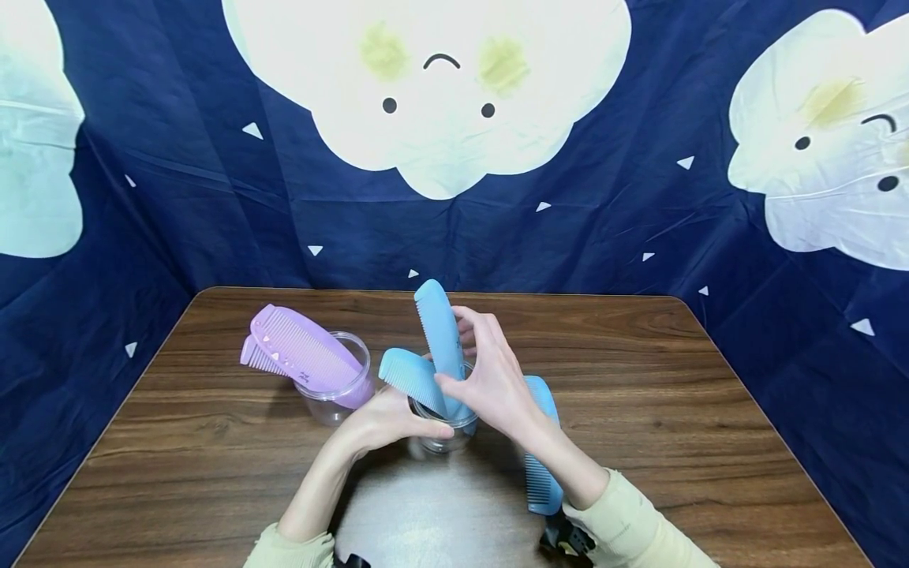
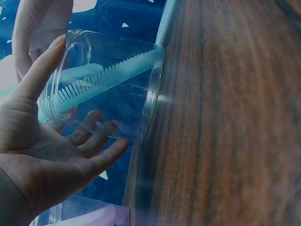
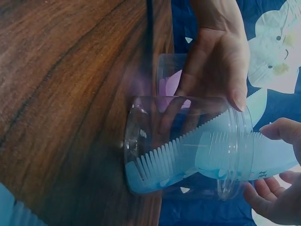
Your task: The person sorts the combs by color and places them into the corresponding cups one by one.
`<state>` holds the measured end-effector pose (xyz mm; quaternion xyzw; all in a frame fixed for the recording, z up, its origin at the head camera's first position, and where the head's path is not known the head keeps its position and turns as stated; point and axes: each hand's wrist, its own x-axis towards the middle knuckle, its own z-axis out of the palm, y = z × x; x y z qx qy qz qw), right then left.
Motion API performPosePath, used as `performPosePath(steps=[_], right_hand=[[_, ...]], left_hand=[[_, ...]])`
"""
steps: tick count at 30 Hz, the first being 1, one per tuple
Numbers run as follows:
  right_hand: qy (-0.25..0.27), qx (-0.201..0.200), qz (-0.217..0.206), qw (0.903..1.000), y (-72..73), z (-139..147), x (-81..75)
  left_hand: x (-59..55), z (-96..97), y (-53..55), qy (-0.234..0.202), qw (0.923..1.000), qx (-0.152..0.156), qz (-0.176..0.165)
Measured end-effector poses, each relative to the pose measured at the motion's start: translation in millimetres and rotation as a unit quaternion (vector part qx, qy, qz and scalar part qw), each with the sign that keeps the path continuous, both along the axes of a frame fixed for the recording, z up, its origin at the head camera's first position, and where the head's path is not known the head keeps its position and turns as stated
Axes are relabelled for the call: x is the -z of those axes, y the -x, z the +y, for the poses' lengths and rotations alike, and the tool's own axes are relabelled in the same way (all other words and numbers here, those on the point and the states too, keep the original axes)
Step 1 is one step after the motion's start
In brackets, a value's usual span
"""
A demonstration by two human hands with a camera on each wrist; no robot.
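My left hand (image 1: 383, 420) grips a clear plastic jar (image 2: 127, 106) from its left side, thumb near the rim. One light blue comb (image 1: 406, 374) leans inside this jar, its lower end at the bottom in the right wrist view. With my right hand (image 1: 495, 383) I pinch a second blue comb (image 1: 440, 327) between thumb and fingers. Its lower part sits within the jar's mouth, above the bottom, and its upper part points up. Another blue comb (image 1: 543, 485) lies on the table, partly hidden beneath my right forearm.
Left of my hands, a second clear jar (image 1: 323, 410) holds purple combs (image 1: 301, 347) tilted leftward over its rim. Both jars stand on a dark wooden table (image 1: 660, 410). Behind it hangs a navy cloth (image 1: 355, 229) with white clouds.
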<state>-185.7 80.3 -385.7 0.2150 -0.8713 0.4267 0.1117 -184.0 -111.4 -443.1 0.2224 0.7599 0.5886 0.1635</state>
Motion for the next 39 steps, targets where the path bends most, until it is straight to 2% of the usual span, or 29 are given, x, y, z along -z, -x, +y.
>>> performPosePath(steps=[8,19,27,39], right_hand=[[-0.033,0.023,0.002,0.9992,-3.4,0.9,7.1],[-0.054,0.025,-0.005,0.9982,-4.8,1.7,13.9],[-0.044,0.014,0.013,0.9989,-5.9,6.0,16.4],[-0.029,0.023,0.019,0.9991,-7.9,20.8,19.2]], left_hand=[[-0.6,-1.6,-1.9,0.019,0.9997,-0.011,-0.007],[1.1,-2.3,-1.9,0.029,0.9995,-0.007,-0.011],[0.8,-1.9,-1.4,0.021,0.9995,-0.003,-0.024],[1.1,-2.7,-1.4,0.032,0.999,-0.015,-0.028]])
